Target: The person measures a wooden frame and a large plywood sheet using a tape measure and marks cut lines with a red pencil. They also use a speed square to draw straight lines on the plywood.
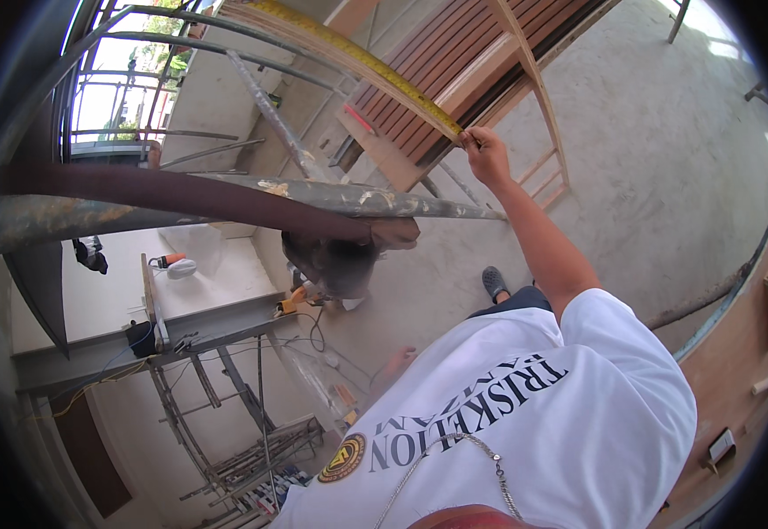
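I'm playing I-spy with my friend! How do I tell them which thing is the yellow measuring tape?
Start at the reddish-brown slatted wood at the top middle. Slanting past it, the measuring tape runs from near the top edge down to the person's right hand. Unlike the slats and the grey pipe nearby, it's a long, thin, bright yellow strip.

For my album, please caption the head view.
The right hand holds a yellow tape measure along a wooden strip.

Across the left, a paint-spotted metal pipe (384, 201); below it, a person (344, 264) near a yellow tool (287, 306); farther left, an orange tool (172, 261) on a white surface (119, 300); at right, grey floor (666, 159).
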`<control>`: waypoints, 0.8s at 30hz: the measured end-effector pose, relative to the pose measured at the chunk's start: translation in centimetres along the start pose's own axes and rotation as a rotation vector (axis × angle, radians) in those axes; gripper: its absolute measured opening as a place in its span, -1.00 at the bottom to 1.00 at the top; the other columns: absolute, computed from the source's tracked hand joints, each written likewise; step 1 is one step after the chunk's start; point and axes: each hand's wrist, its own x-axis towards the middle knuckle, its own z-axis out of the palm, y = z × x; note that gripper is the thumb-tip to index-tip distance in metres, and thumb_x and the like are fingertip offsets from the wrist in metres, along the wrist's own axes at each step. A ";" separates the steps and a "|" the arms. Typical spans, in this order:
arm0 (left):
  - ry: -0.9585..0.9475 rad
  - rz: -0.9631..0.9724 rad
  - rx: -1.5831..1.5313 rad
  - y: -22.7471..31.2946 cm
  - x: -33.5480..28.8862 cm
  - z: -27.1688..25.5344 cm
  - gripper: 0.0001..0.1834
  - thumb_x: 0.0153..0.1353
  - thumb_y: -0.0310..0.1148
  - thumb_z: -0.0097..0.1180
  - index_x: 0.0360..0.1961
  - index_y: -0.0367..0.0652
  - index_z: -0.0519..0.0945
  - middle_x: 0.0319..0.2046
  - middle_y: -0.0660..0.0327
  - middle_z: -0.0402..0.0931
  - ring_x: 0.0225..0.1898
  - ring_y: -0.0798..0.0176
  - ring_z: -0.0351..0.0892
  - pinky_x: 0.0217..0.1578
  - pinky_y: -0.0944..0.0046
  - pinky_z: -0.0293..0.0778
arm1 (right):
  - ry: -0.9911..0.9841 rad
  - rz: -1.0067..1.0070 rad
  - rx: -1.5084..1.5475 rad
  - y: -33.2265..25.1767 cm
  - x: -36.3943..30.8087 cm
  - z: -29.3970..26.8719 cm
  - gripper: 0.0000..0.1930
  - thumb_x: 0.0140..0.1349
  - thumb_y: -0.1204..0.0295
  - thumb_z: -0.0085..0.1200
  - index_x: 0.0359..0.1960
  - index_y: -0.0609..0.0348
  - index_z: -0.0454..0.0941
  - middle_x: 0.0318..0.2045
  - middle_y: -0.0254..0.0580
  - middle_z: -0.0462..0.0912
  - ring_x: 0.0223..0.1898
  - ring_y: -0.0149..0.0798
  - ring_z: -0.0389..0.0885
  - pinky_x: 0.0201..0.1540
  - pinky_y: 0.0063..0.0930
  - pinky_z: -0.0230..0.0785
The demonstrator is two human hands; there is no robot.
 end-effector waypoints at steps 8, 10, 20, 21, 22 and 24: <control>0.061 0.063 -0.004 4.2 -2.9 -0.8 -0.51 0.36 -0.13 0.16 0.23 -0.13 0.55 0.00 -0.07 0.64 0.05 0.02 0.65 0.10 0.06 0.53 | -0.017 -0.006 0.019 0.6 0.5 -0.6 -0.90 0.34 0.45 0.19 -0.30 0.20 0.69 -0.39 -0.02 0.63 -0.28 -0.01 0.62 -0.20 -0.24 0.45; 0.015 0.052 -0.014 5.1 -3.0 -0.9 -0.46 0.41 -0.05 0.13 0.29 -0.13 0.50 0.07 -0.09 0.60 0.11 -0.01 0.63 0.14 0.06 0.51 | -0.019 0.022 0.017 0.7 0.6 -0.6 -0.90 0.34 0.45 0.19 -0.30 0.20 0.69 -0.38 -0.02 0.63 -0.27 0.00 0.62 -0.20 -0.23 0.44; -0.074 0.016 -0.098 6.9 -2.3 -1.4 -0.47 0.29 -0.17 0.21 0.23 -0.19 0.55 0.03 -0.08 0.65 0.05 0.04 0.66 0.09 0.07 0.54 | -0.021 0.026 -0.012 0.0 -0.4 -2.0 -0.82 0.36 0.36 0.22 -0.30 0.24 0.67 -0.40 0.02 0.61 -0.32 -0.01 0.59 -0.24 -0.21 0.40; -0.079 0.036 -0.108 6.7 -1.8 -1.4 -0.47 0.24 -0.19 0.24 0.20 -0.18 0.59 0.03 -0.07 0.66 0.03 0.06 0.66 0.07 0.06 0.55 | -0.020 0.054 -0.014 0.3 -0.9 -2.5 -0.81 0.37 0.35 0.22 -0.30 0.24 0.67 -0.41 0.01 0.60 -0.33 -0.03 0.58 -0.25 -0.22 0.39; -0.079 0.063 -0.067 6.4 -1.1 -1.5 -0.47 0.24 -0.19 0.24 0.20 -0.18 0.59 0.03 -0.07 0.66 0.03 0.06 0.66 0.08 0.05 0.55 | -0.021 0.093 -0.019 0.8 -1.5 -3.1 -0.81 0.37 0.35 0.22 -0.29 0.25 0.67 -0.42 0.00 0.59 -0.34 -0.04 0.57 -0.26 -0.23 0.39; -0.105 0.125 0.006 5.3 0.5 -1.8 -0.47 0.24 -0.19 0.24 0.20 -0.19 0.58 0.03 -0.08 0.66 0.03 0.06 0.66 0.08 0.05 0.55 | -0.034 0.074 -0.001 2.4 -2.9 -4.6 -0.79 0.40 0.33 0.19 -0.27 0.25 0.67 -0.44 -0.08 0.60 -0.36 -0.12 0.55 -0.26 -0.26 0.38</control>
